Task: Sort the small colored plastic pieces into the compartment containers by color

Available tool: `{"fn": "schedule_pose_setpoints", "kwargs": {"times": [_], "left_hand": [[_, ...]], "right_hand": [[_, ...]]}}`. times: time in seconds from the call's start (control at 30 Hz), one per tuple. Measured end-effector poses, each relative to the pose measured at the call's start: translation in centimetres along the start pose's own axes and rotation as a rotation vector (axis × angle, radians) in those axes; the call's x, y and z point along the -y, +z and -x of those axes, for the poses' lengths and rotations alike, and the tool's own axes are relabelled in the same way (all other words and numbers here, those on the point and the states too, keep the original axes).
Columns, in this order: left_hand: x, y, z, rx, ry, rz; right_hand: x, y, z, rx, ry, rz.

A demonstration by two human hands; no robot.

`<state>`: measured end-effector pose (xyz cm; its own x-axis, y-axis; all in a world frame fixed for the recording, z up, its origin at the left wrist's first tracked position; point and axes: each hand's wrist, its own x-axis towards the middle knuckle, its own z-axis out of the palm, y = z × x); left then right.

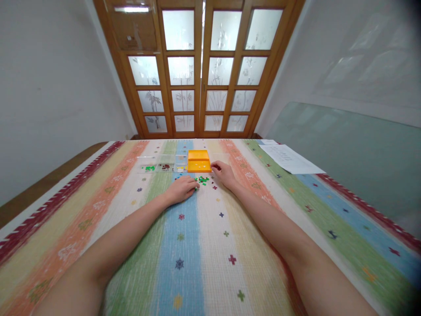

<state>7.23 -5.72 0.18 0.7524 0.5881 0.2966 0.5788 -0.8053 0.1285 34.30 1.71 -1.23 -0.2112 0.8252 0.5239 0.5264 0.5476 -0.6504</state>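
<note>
My left hand (pixel 182 190) rests on the cloth with its fingers curled together, its tips at the left edge of a loose pile of small green pieces (pixel 203 180). A few dark red pieces lie among them. Just right of an open orange box (pixel 199 170), my right hand (pixel 224 174) has thumb and fingers pinched together close to the box's edge. What either hand holds is too small to make out. Several small whitish pieces lie in the box's front half. Its lid stands raised at the back.
Left of the orange box, clear plastic boxes (pixel 169 159) hold green pieces (pixel 150 168), dark red pieces (pixel 165 167) and white and yellow ones. Printed paper sheets (pixel 289 159) lie at the right on the striped tablecloth (pixel 177 285). Beyond the table are wooden glass doors (pixel 198 70).
</note>
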Motion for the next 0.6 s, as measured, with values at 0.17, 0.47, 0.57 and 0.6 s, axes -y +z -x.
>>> {"fn": "schedule_pose_setpoints", "kwargs": {"times": [0.17,0.47,0.57,0.6], "left_hand": [[0.1,0.1,0.0,-0.007,-0.026,-0.019],[0.9,0.1,0.2,-0.075,-0.102,-0.029],[1.1,-0.1,0.2,-0.126,-0.154,-0.005],[1.2,-0.2,0.2,-0.145,-0.169,-0.002]], "right_hand": [[0.2,0.1,-0.1,-0.019,0.015,0.006],[0.0,0.1,0.0,-0.025,-0.002,0.021],[0.1,0.1,0.1,-0.020,0.004,-0.003],[0.1,0.2,0.1,-0.019,0.008,-0.013]]}}
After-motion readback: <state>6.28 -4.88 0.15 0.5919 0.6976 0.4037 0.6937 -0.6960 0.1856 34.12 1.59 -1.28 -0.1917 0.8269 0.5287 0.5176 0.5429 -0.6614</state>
